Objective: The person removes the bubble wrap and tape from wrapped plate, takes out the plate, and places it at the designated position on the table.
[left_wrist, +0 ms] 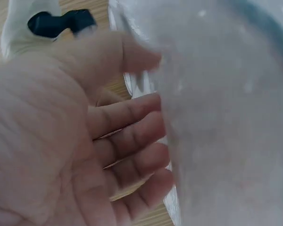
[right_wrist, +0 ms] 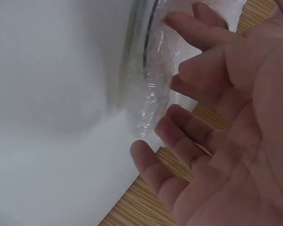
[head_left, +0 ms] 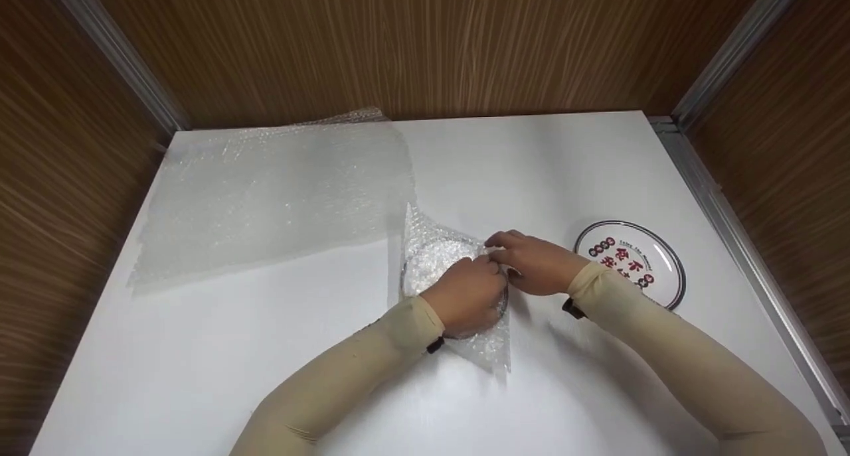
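Observation:
In the head view a round, dark-rimmed plate [head_left: 405, 280] lies under a folded sheet of bubble wrap [head_left: 431, 260] near the middle of the table. My left hand [head_left: 468, 297] bends over the right part of this bundle. Its thumb and fingertips meet the edge of the wrap in the left wrist view, holding it. Beside it my right hand [head_left: 538, 263] reaches in from the right. Its loosely bent fingers touch or nearly touch the wrap's edge in the right wrist view, where contact is hard to judge.
Several sheets of bubble wrap [head_left: 279, 197] lie stacked at the table's far left. A second plate [head_left: 597, 233], printed with red characters, sits to the right, partly behind my right forearm. Wood-grain panels [head_left: 425, 44] enclose the white table [head_left: 332, 376] at the back and sides.

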`<act>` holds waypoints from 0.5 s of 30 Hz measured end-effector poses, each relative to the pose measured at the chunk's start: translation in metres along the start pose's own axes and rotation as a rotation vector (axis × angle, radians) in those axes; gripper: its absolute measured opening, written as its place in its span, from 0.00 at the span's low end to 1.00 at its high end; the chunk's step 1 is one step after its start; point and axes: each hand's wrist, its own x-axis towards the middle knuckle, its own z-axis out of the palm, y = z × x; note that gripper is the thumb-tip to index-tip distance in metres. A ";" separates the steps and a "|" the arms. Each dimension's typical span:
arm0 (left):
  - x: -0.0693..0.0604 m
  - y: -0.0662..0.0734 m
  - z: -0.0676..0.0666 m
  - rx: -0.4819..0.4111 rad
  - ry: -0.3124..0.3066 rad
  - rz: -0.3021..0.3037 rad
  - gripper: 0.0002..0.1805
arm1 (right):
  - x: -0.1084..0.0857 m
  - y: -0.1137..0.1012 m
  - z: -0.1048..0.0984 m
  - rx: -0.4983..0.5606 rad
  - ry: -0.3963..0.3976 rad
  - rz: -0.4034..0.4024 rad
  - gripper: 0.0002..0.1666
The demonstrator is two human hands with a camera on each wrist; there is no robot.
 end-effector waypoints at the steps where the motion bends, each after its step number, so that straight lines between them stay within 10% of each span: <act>1: 0.001 0.001 0.000 0.021 0.017 0.001 0.20 | 0.001 0.000 -0.001 0.007 -0.011 0.012 0.27; 15: 0.010 0.011 0.005 0.135 0.051 -0.014 0.10 | 0.013 0.005 -0.008 0.092 -0.081 0.018 0.23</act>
